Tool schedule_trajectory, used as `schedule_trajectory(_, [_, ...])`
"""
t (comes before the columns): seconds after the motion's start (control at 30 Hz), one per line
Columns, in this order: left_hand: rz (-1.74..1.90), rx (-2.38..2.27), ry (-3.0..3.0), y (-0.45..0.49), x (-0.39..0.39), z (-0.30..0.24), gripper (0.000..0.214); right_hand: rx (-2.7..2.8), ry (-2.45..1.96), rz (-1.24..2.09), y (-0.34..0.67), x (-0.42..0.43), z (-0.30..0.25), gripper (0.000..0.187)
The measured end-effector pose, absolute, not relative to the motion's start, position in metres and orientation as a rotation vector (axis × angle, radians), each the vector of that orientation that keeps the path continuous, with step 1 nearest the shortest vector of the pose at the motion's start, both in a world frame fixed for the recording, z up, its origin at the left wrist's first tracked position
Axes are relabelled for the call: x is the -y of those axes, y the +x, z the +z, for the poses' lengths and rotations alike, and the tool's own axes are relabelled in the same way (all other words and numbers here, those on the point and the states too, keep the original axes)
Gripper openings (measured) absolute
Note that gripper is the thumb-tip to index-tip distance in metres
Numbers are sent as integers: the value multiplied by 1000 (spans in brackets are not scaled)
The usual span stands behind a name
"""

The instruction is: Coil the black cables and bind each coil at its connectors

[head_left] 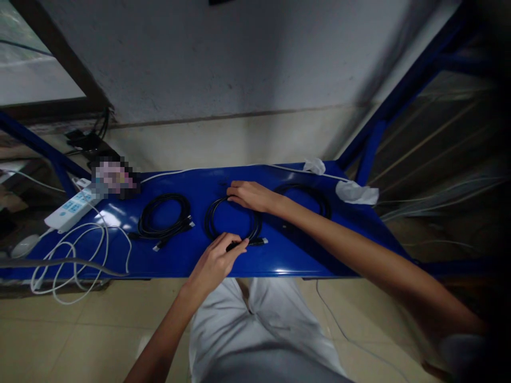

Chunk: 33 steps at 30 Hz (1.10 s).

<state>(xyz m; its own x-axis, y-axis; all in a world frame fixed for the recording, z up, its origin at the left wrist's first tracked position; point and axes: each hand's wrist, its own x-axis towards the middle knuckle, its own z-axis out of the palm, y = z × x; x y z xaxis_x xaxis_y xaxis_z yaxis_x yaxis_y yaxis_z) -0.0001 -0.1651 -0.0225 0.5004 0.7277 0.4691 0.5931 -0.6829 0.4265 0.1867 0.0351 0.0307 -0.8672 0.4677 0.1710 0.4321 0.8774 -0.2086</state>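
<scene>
A black cable coil (211, 221) lies in the middle of a blue metal shelf (279, 255). My left hand (217, 261) pinches the coil's near side, by its plug end (257, 242). My right hand (249, 194) rests on the coil's far side, its fingers curled onto the cable. A second black coil (163, 217) lies to the left, untouched. A third black coil (309, 192) lies to the right, partly hidden behind my right forearm.
A white power strip (72, 207) and loose white cord loops (72, 260) lie at the shelf's left end. A dark device (117, 178) sits at the back left. Crumpled white tissue (355, 192) lies at the right end. Blue frame posts (371, 149) rise at the right.
</scene>
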Motion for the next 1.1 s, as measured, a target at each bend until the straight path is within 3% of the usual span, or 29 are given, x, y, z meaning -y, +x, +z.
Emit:
schedule_trajectory(0.3, [955, -1315, 2721, -85, 157, 37, 49, 2688, -506, 230, 94, -68, 80, 18])
schedule_trajectory(0.5, [879, -1534, 2658, -161, 149, 27, 33, 2688, -604, 375, 0, -81, 49, 10])
schedule_trajectory(0.67, [901, -1660, 2589, -197, 154, 13, 28, 2670, -663, 518, -37, -74, 26, 14])
schedule_trajectory(0.93, [796, -1752, 2495, -189, 159, 24, 28, 2742, -527, 607, -13, -74, 29, 12])
schedule_trajectory(1.1, [892, -1753, 2535, -169, 161, 35, 40, 2632, -532, 609, 86, -73, 45, 35])
